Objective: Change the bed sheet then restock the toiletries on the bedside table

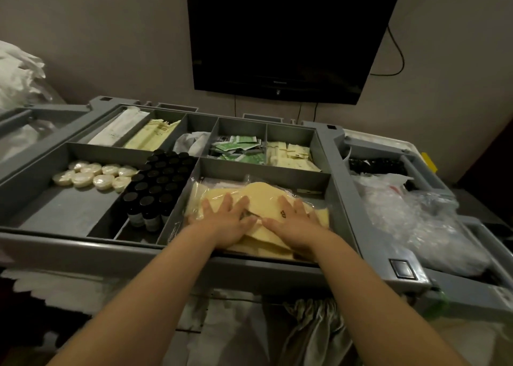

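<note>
A grey housekeeping cart tray (177, 250) with several compartments stands in front of me. In its near right compartment lie pale yellow plastic-wrapped packs (263, 192). My left hand (226, 222) and my right hand (295, 221) both rest flat on these packs, fingers spread and straight. To the left stand several small dark-capped bottles (158, 184). Farther left lie round wrapped soaps (94, 175). The back compartments hold white and yellow sachets (151, 134), green packets (238, 150) and more yellow packets (291, 154).
A black wall-mounted TV (286, 32) hangs behind the cart. Clear plastic bags (410, 218) fill the cart's right bin. White linen (16, 74) is piled at the far left. Folded fabric (311, 335) sits on the shelf below the tray.
</note>
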A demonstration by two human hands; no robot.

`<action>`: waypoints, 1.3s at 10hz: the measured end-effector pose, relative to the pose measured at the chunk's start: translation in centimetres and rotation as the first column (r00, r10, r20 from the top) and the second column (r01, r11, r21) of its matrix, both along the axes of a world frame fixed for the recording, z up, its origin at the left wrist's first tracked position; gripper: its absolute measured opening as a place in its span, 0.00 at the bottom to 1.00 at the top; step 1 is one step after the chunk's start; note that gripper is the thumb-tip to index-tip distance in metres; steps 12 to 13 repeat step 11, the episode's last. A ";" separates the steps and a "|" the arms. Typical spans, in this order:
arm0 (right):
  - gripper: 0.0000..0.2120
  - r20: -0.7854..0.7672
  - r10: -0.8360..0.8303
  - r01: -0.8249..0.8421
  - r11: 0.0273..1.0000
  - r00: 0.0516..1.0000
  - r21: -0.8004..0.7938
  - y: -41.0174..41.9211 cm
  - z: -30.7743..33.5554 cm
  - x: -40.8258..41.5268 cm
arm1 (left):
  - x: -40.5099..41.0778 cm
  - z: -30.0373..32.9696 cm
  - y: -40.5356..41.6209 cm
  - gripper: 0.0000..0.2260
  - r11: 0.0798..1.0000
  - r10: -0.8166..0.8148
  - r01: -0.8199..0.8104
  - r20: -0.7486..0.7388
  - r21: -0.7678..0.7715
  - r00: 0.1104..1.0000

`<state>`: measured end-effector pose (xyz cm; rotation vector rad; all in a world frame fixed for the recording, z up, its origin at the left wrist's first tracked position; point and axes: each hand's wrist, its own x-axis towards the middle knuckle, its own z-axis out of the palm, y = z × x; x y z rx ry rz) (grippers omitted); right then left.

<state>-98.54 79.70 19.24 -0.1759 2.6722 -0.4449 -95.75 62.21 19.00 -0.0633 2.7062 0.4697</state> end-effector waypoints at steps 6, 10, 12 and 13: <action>0.37 -0.114 0.168 -0.173 0.984 0.979 -0.037 -0.1 0.4 -0.2 | 0.2 1.6 2.0 0.27 0.981 -0.162 0.140 -0.163 -0.136 0.973; 0.25 -0.205 0.136 -0.119 0.989 0.969 0.090 -2.2 3.0 -1.5 | -1.8 2.9 -1.1 0.19 0.987 -0.143 0.125 -0.205 -0.101 0.968; 0.23 -0.336 0.108 -0.079 0.992 0.936 0.098 -5.4 5.5 -3.0 | -3.6 5.2 -4.4 0.15 0.986 -0.164 0.143 -0.400 -0.082 0.902; 0.23 -0.336 0.108 -0.079 0.992 0.936 0.098 -5.4 5.5 -3.0 | -3.6 5.2 -4.4 0.15 0.986 -0.164 0.143 -0.400 -0.082 0.902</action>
